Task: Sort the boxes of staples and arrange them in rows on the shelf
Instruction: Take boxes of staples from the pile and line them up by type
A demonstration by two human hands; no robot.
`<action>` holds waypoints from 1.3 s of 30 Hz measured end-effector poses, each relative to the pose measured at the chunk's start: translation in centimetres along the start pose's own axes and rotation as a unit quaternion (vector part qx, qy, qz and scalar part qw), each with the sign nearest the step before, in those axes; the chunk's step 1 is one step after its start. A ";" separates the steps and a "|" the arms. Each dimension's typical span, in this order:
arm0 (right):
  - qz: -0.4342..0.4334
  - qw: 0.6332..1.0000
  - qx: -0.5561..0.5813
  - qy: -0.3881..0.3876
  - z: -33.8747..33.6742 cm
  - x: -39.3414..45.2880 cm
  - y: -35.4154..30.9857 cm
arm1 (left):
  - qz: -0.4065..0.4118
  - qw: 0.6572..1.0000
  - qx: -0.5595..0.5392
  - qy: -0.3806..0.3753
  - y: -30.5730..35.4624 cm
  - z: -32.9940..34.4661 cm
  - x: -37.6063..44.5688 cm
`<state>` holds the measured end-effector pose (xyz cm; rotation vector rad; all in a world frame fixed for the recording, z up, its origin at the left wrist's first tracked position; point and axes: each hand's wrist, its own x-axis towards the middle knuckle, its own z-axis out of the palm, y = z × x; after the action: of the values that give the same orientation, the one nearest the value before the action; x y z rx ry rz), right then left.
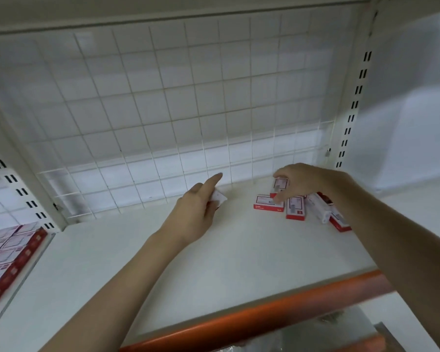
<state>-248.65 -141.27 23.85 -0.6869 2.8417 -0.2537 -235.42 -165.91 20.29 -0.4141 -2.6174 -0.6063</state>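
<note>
Several small red-and-white staple boxes (295, 207) lie loosely scattered at the back right of the white shelf (214, 262). My right hand (305, 182) reaches over that pile and pinches one staple box (280, 186), lifted and tilted upright. My left hand (198, 212) is at the shelf's back middle, its index finger stretched toward the wire grid, the other fingers curled round another staple box (219, 198) that shows mostly its white face.
A white wire grid (163, 110) backs the shelf. Slotted uprights (353, 105) stand at both sides. On the neighbouring shelf at the left, staple boxes (8, 257) sit in tidy rows. An orange rail (264, 308) edges the shelf front.
</note>
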 end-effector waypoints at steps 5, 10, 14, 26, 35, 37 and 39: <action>-0.068 0.990 0.016 0.121 0.4 -4.4 -2.9 | -0.083 0.992 -0.082 0.045 1.7 -1.2 -1.7; -0.099 0.974 0.078 0.186 3.3 -9.5 -6.0 | -0.170 0.969 -0.161 0.082 3.1 -2.9 -5.7; -0.120 0.966 0.103 0.207 5.4 -12.0 -8.9 | -0.192 0.954 -0.210 0.095 2.9 -4.4 -9.2; -0.148 0.950 0.146 0.231 8.9 -13.3 -22.6 | -0.202 0.944 -0.242 0.101 -4.1 -12.2 -18.9; -0.159 0.943 0.185 0.226 11.7 -11.8 -34.1 | -0.222 0.929 -0.286 0.072 -9.8 -18.7 -24.2; -0.159 0.944 0.187 0.220 12.2 -11.6 -35.7 | -0.216 0.930 -0.289 0.069 -10.5 -19.3 -25.0; -0.166 0.947 0.185 0.206 12.7 -11.4 -36.8 | -0.211 0.939 -0.259 0.079 -11.1 -19.6 -25.6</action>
<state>-219.85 -169.71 21.30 -1.1322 2.8932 -1.0683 -210.87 -189.60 20.64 0.0608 -2.3716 -1.4198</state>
